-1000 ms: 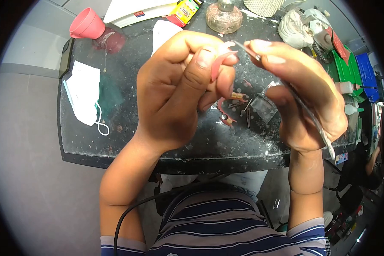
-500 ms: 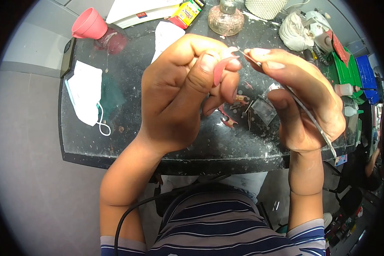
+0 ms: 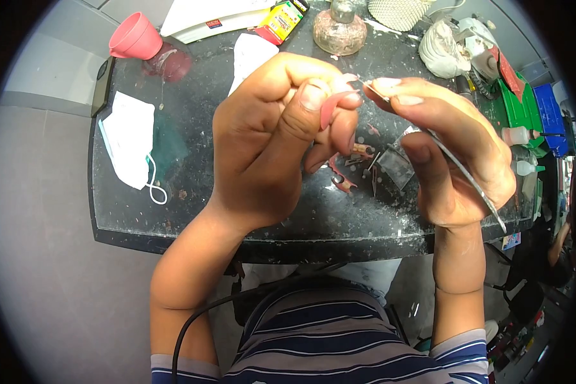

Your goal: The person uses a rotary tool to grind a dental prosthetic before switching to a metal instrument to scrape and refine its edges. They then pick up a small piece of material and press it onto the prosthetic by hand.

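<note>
My left hand [image 3: 256, 144] is closed, its thumb and fingers pinching a curved pink denture piece [image 3: 329, 110] up above the table. Part of that piece is hidden by the fingertips. In my right hand [image 3: 470, 137] lies a thin metal carving tool [image 3: 472, 184], gripped between thumb and fingers, its shaft running back across the palm. The tool's tip is right at the upper edge of the pink piece. Below the hands, on the dark table [image 3: 256, 221], are other pink denture parts [image 3: 343, 184], small metal pins [image 3: 374, 181] and a clear plastic bag [image 3: 395, 168].
To the left lies a white face mask [image 3: 131, 141], with a pink cup [image 3: 136, 36] behind it. A glass burner [image 3: 339, 33] and a yellow-red box [image 3: 281, 21] stand at the back. Green [image 3: 513, 105] and blue bins [image 3: 549, 118] are at the right.
The right hand has shifted very slightly and the carving tool has turned a little in its fingers. My left hand holds the pink piece almost unmoved.
</note>
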The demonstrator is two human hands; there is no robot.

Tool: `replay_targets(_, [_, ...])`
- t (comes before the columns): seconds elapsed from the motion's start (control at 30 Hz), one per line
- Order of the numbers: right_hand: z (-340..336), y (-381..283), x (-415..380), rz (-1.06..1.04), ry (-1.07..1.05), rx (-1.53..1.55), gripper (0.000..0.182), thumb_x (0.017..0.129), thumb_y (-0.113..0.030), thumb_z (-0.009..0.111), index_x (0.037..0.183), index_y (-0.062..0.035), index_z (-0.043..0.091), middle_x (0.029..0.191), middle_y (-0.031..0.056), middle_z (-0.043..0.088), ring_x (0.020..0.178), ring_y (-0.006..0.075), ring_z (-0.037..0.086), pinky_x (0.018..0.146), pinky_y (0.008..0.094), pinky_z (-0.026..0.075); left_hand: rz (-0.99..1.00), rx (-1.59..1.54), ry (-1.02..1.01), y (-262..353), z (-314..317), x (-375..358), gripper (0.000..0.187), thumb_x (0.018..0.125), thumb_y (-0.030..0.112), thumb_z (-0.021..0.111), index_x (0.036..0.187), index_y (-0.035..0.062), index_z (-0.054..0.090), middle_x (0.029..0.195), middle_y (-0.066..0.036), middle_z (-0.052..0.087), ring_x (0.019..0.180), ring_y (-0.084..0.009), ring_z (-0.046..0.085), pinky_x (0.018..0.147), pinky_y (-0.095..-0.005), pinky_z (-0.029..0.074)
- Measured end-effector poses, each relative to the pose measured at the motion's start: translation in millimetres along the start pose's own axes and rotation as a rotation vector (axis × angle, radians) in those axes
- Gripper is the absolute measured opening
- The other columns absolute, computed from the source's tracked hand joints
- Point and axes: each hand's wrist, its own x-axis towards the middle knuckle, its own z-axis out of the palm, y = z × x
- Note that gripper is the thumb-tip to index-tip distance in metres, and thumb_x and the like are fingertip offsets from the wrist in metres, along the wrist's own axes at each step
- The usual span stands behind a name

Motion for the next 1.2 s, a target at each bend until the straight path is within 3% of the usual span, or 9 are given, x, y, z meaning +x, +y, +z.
replay_targets(0.27, [5.1, 3.1, 0.3, -0.021, 0.026, 0.026, 0.02, 0.094, -0.012, 0.067, 0.104, 0.0062, 0.068, 0.097, 0.0229, 0.073, 0.092, 0.0335, 0.072, 0.085, 0.0402, 0.058, 0.081, 0.021, 0.013, -4.5, -0.8, 0.8, 0.021, 0.107, 0.015, 0.047, 0.107, -0.004, 0.056, 0.073, -0.009, 0.059, 0.057, -0.0065, 0.043, 0.049, -0.0194, 0.031])
replay_targets(0.4, [11.7, 2.5, 0.3, -0.095, 0.023, -0.174, 0.015, 0.089, 0.003, 0.067, 0.104, 0.0071, 0.069, 0.098, 0.0226, 0.073, 0.092, 0.0317, 0.073, 0.085, 0.0369, 0.058, -0.006, 0.045, 0.075, -7.3, -2.2, 2.2, 0.021, 0.107, 0.015, 0.047, 0.106, -0.0046, 0.056, 0.074, -0.009, 0.059, 0.056, -0.006, 0.042, 0.05, -0.0191, 0.032])
replay_targets(0.53, [16.7, 25.0, -4.3, -0.084, 0.083, -0.329, 0.014, 0.086, 0.005, 0.069, 0.1, 0.0062, 0.07, 0.097, 0.0189, 0.073, 0.09, 0.0287, 0.073, 0.081, 0.0343, 0.057, 0.048, 0.086, 0.054, -8.2, 0.0, 0.9, 0.02, 0.107, 0.011, 0.046, 0.105, -0.0046, 0.057, 0.075, -0.009, 0.06, 0.056, -0.0052, 0.042, 0.053, -0.0185, 0.035])
replay_targets(0.63, [12.6, 29.7, -2.1, -0.018, 0.127, -0.365, 0.017, 0.079, 0.004, 0.075, 0.096, 0.0042, 0.071, 0.09, 0.0156, 0.072, 0.079, 0.0272, 0.072, 0.072, 0.0314, 0.057, 0.086, 0.121, 0.077, -10.7, 1.3, -0.4, 0.018, 0.106, 0.009, 0.047, 0.107, -0.0052, 0.058, 0.075, -0.009, 0.061, 0.057, -0.0049, 0.044, 0.054, -0.0185, 0.036])
replay_targets(0.8, [4.8, 15.4, -0.6, 0.176, 0.103, -0.241, 0.018, 0.088, 0.004, 0.069, 0.107, 0.0047, 0.071, 0.103, 0.0153, 0.074, 0.093, 0.0213, 0.072, 0.084, 0.0291, 0.056, 0.141, 0.277, 0.129, -12.8, 6.5, 0.6, 0.018, 0.105, 0.007, 0.048, 0.11, -0.0061, 0.059, 0.078, -0.009, 0.063, 0.059, -0.005, 0.046, 0.057, -0.0193, 0.039])
replay_targets(0.97, [-0.7, 11.3, 4.0, -0.017, 0.07, -0.189, 0.017, 0.091, 0.002, 0.066, 0.107, 0.0075, 0.067, 0.106, 0.023, 0.071, 0.099, 0.0313, 0.071, 0.09, 0.037, 0.055, 0.171, 0.393, 0.094, -8.0, 7.9, -2.4, 0.016, 0.103, 0.002, 0.05, 0.111, -0.0067, 0.059, 0.087, -0.01, 0.066, 0.067, -0.0065, 0.055, 0.066, -0.0202, 0.046])
replay_targets(1.13, [6.1, -3.2, -1.1, -0.084, 0.048, -0.104, 0.021, 0.087, 0.008, 0.066, 0.107, 0.0056, 0.061, 0.106, 0.0263, 0.069, 0.097, 0.0352, 0.071, 0.087, 0.0398, 0.058, 0.27, 0.532, 0.037, -11.6, 1.5, -4.1, 0.015, 0.099, -0.002, 0.055, 0.113, -0.0084, 0.058, 0.099, -0.014, 0.067, 0.085, -0.0137, 0.064, 0.079, -0.0253, 0.053])
replay_targets(1.2, [6.3, -7.1, -2.0, -0.074, 0.042, -0.119, 0.023, 0.085, 0.01, 0.067, 0.107, 0.0049, 0.062, 0.106, 0.0253, 0.07, 0.097, 0.0347, 0.072, 0.086, 0.0396, 0.058, 0.32, 0.572, 0.035, -12.8, 1.2, -4.1, 0.015, 0.099, -0.003, 0.056, 0.112, -0.0091, 0.058, 0.1, -0.015, 0.068, 0.085, -0.0142, 0.065, 0.079, -0.0258, 0.053])
